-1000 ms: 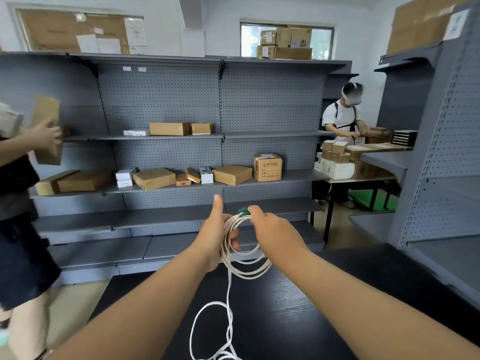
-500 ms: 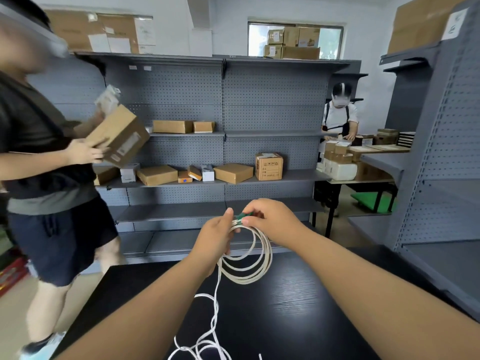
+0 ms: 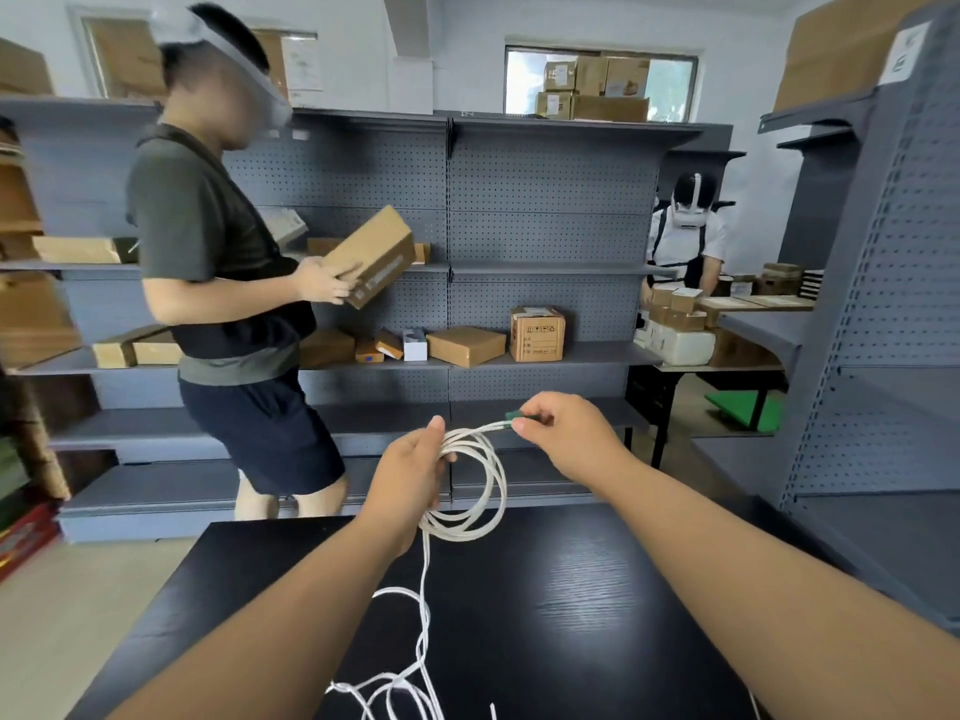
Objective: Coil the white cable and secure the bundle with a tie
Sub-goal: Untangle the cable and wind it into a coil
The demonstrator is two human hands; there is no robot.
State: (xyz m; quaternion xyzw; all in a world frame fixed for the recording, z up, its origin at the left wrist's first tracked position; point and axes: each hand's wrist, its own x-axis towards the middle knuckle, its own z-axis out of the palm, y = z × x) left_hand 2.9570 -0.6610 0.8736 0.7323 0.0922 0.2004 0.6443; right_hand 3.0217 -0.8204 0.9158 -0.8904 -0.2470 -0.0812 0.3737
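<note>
The white cable (image 3: 487, 491) hangs as a coil of several loops above the black table (image 3: 571, 615). My left hand (image 3: 410, 475) grips the loops at their left side. My right hand (image 3: 566, 433) pinches the cable's end at its green connector (image 3: 515, 417), held out to the right of the coil. The loose remainder of the cable (image 3: 423, 615) drops from the coil to a tangle on the table near the bottom edge. No tie is visible.
A person (image 3: 228, 283) carrying a cardboard box (image 3: 371, 257) walks between the table and the grey shelving (image 3: 519, 241). A second person (image 3: 685, 236) stands at a far table with boxes. Another grey shelf unit (image 3: 883, 304) stands at the right.
My right hand has drawn the green connector a little to the right, away from my left hand. The person with the box has walked right, further into view.
</note>
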